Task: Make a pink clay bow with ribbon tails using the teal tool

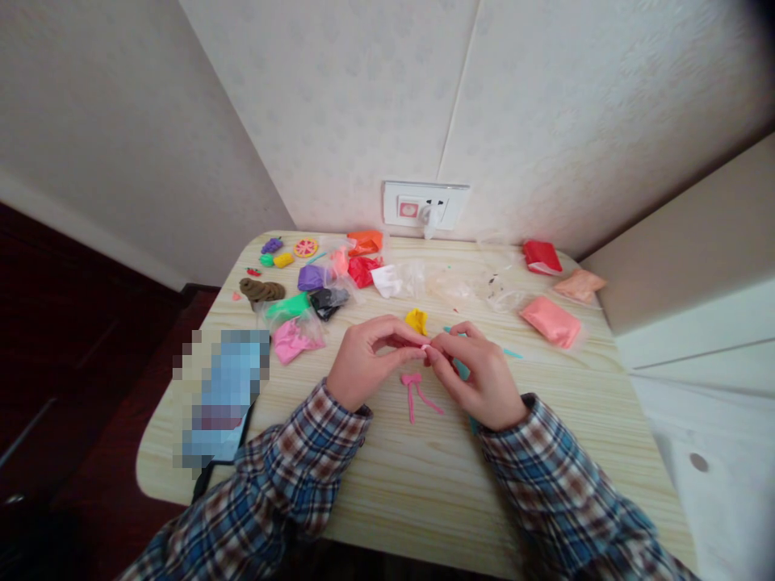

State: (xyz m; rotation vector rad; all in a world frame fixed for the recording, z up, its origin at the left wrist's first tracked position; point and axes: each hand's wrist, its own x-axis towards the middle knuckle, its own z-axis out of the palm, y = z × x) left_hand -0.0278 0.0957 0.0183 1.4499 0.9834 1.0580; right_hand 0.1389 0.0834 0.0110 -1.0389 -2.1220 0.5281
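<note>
Above the middle of the table, my left hand (370,355) and my right hand (483,378) meet fingertip to fingertip. Both are closed in a pinch on a small whitish piece of modelling clay (425,347), mostly covered by the fingers. Just below them a pink clay bow (412,378) with two thin tails lies on the table. A turquoise plastic tool (512,353) is partly hidden behind my right hand. Beyond my fingers sits a lump of yellow clay (416,320).
Bags of pink (294,339), green (289,307) and purple clay (312,278) lie on the table (387,484) at left. A salmon clay bag (552,321) is at right. Small clay fruits (283,260) stand back left. A pixelated screen (221,395) leans near my left sleeve.
</note>
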